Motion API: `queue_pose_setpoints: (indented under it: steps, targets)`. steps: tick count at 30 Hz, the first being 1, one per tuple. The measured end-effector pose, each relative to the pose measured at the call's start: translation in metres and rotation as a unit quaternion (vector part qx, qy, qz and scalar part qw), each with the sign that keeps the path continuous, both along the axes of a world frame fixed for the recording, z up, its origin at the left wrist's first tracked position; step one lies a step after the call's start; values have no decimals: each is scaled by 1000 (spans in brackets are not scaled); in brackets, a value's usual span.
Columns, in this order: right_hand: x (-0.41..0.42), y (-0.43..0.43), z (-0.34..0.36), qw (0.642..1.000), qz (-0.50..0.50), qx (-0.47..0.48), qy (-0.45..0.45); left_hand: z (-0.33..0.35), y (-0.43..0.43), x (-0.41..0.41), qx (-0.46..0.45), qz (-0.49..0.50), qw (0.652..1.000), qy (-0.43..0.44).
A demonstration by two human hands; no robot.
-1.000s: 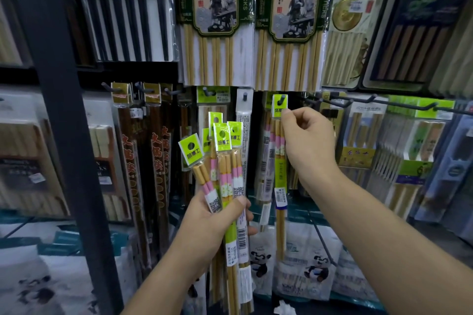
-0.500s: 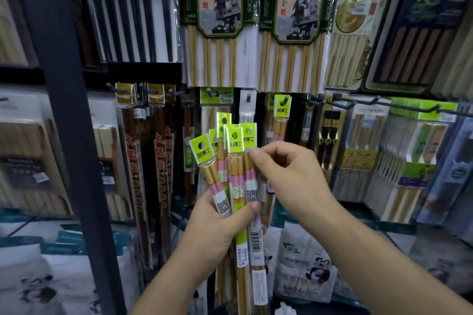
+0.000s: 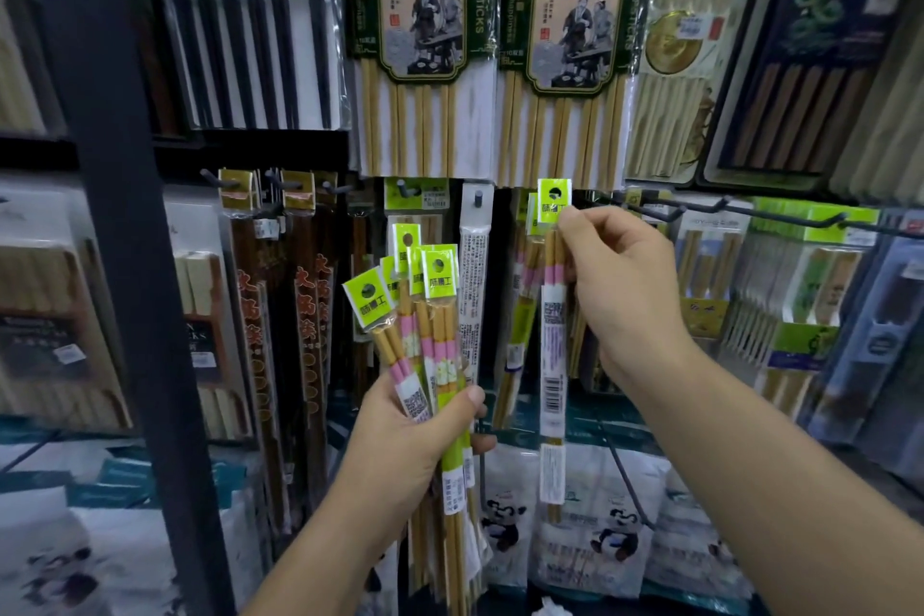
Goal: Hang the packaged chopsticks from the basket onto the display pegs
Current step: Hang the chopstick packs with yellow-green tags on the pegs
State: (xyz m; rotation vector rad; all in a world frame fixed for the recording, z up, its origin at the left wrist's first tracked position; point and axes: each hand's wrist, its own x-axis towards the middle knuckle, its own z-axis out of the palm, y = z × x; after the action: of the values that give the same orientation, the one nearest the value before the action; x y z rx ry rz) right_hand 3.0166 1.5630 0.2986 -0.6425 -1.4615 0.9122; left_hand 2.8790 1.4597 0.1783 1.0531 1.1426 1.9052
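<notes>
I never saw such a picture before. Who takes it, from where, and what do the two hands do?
There is no machine here, only a person. The camera sits on the person's head and looks forward and down, so both arms enter from below. The left hand grips a bundle of narrow chopstick packs with green header cards. The right hand pinches a single pack near its top and holds it up where other packs hang on dark metal pegs. Whether its hole is already over a peg, I cannot tell.
</notes>
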Motion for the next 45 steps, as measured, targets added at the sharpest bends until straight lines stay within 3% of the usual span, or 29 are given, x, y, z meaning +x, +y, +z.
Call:
queue_pose_setpoints:
  steps: [17, 19, 24, 27, 34, 38, 45]
  targets:
    - [-3, 7, -21, 998, -67, 20, -8, 1, 1, 3, -7, -20, 999, 24]
    - [1, -3, -27, 998, -44, 46, -1, 2, 1, 4, -4, -21, 1000, 22]
    - [-3, -31, -46, 983, 118, 29, -136, 4, 1, 10, 6, -37, 999, 28]
    - [-7, -34, -51, 982, 111, 16, -155, 5, 0, 14, 20, -44, 998, 26]
    - [4, -22, -34, 997, 68, 6, -46, 7, 0, 13, -17, 43, 995, 93]
    - [5, -13, -20, 999, 24, 7, -24, 7, -1, 15, -18, 6, 1000, 16]
    - [-1, -1, -13, 1000, 6, -1, -26, 6, 1, 13, -15, 1, 1000, 2]
